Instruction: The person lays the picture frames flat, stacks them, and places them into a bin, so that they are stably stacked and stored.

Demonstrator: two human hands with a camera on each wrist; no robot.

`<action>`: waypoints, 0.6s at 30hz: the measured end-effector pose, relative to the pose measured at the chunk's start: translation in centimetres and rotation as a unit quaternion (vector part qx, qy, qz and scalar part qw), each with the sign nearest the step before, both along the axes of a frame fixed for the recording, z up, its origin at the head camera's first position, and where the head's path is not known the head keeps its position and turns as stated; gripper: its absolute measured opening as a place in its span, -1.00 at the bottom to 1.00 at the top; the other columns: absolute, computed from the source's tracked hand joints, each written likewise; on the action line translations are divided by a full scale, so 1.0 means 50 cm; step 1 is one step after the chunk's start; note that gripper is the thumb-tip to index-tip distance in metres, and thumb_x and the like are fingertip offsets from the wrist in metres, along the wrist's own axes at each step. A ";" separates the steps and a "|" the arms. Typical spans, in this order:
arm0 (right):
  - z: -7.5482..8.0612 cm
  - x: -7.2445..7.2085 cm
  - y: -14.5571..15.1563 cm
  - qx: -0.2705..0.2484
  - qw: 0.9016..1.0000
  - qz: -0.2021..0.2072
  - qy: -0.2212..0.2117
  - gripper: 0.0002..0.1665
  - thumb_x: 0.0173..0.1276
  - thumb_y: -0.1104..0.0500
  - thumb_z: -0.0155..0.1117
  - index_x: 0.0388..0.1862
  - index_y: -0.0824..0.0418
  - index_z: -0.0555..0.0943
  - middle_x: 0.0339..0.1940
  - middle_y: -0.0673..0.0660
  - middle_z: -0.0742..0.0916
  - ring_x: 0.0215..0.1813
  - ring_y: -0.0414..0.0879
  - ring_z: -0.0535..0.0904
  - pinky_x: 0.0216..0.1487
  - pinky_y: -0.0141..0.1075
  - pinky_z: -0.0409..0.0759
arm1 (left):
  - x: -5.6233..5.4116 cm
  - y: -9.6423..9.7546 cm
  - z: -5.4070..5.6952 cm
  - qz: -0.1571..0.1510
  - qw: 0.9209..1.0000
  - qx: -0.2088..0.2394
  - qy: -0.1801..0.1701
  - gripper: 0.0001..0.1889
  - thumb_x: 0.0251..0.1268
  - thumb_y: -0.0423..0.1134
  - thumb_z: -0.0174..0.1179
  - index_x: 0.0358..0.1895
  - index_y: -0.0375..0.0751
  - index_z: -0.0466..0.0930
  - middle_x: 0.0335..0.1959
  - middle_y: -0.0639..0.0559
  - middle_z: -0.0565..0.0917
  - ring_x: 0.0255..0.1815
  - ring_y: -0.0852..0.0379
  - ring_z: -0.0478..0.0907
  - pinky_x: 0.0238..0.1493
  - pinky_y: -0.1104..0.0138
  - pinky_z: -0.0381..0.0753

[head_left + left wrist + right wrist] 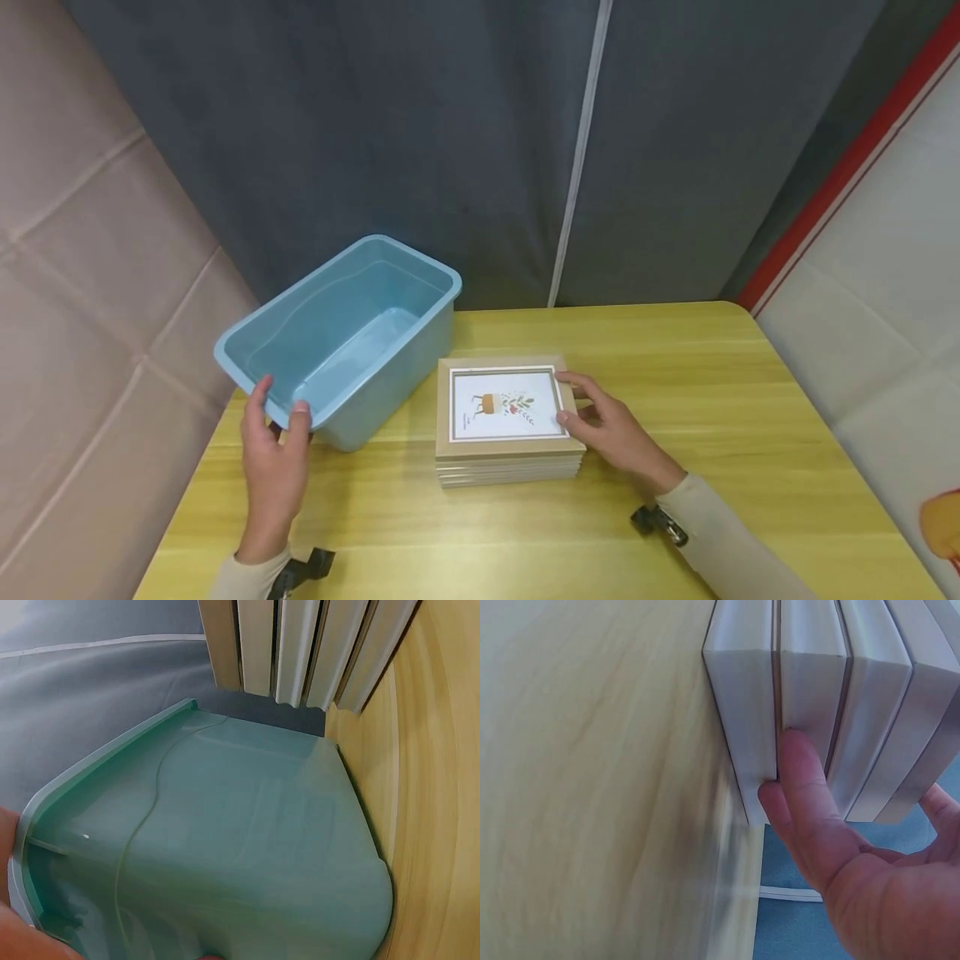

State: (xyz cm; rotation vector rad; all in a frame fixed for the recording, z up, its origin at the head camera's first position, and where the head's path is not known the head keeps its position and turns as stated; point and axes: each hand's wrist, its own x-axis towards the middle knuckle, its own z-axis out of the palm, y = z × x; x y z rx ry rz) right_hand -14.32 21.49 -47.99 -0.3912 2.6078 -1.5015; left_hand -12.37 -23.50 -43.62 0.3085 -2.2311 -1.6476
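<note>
A light-blue plastic bin [397, 379] stands at the left of the table, tipped toward the viewer at its near corner. My left hand [273, 479] grips the near end of its rim, thumb and a finger over the edge. The left wrist view catches the bin's outer wall [225, 825]. Right of the bin lies a stack of wooden picture frames [510, 472], the top one [502, 404] showing a plant-and-stool print. My right hand [618, 437] touches the stack's right side, thumb on the top frame's edge. Fingertips [799, 746] press against the lower frames.
The yellow wood-grain table [675, 367] has a rounded far corner. Behind it hangs a dark grey curtain [360, 125] with a pale vertical strip [581, 150]. Pale panels close in the left side [90, 333] and the right side [877, 350].
</note>
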 end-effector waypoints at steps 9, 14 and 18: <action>-0.002 0.000 0.007 -0.002 1.000 -0.006 0.005 -0.33 0.61 -0.03 0.28 0.60 -0.24 0.33 0.39 0.36 0.58 0.06 0.11 0.72 -0.07 -0.13 0.73 | 0.003 0.030 -0.002 -0.024 1.000 -0.012 0.006 -0.29 0.64 -0.11 0.12 0.72 0.11 0.07 0.71 -0.17 0.04 0.62 -0.24 0.15 0.55 -0.29 0.25; -0.002 0.002 0.010 -0.004 1.000 -0.008 0.005 -0.33 0.60 -0.02 0.28 0.60 -0.21 0.33 0.38 0.38 0.59 0.05 0.12 0.72 -0.07 -0.13 0.71 | 0.004 0.041 0.000 -0.039 0.999 -0.014 0.006 -0.30 0.65 -0.11 0.11 0.72 0.07 0.07 0.72 -0.16 0.03 0.64 -0.22 0.14 0.58 -0.30 0.21; -0.002 0.002 0.009 -0.003 1.000 -0.006 0.002 -0.33 0.60 -0.03 0.28 0.61 -0.22 0.33 0.39 0.38 0.58 0.06 0.12 0.72 -0.06 -0.13 0.71 | 0.006 0.042 0.001 -0.044 0.999 -0.012 0.002 -0.30 0.66 -0.13 0.10 0.72 0.08 0.06 0.74 -0.13 0.02 0.66 -0.19 0.11 0.60 -0.28 0.17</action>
